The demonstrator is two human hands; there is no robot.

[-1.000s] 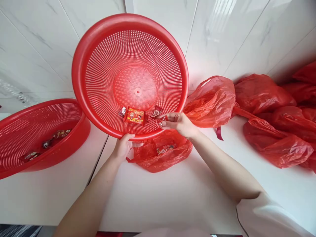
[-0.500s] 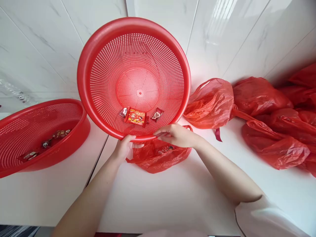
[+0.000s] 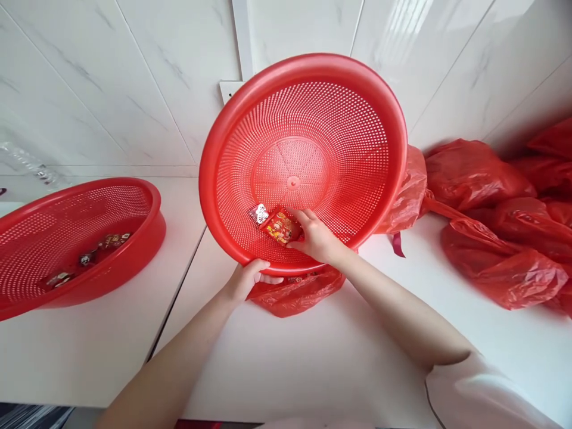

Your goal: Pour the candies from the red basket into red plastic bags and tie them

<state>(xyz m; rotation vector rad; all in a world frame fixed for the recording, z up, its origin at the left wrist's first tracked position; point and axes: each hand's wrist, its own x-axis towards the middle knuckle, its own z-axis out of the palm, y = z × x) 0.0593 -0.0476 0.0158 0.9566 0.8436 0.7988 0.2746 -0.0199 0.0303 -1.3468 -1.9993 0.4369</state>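
Observation:
My left hand [image 3: 247,279] grips the near rim of a round red perforated basket [image 3: 348,143] and holds it tilted up toward me. Inside the basket's low side, my right hand [image 3: 315,237] closes its fingers on a small red snack packet [image 3: 279,227]. A smaller silver-red sweet [image 3: 258,213] lies just left of the packet. A crumpled red plastic bag [image 3: 297,291] lies on the white counter under the basket, with a wrapped sweet showing inside.
A second red perforated basket [image 3: 147,229] sits on the counter at left with several wrapped sweets [image 3: 87,257]. Several filled red plastic bags [image 3: 487,214] pile up at right against the white marble-tiled wall. Bare white counter [image 3: 313,357] lies in front.
The basket has shifted right and a little down in view. My right hand left the bag below, went back into the basket and closed on the red packet; one small sweet is gone from sight.

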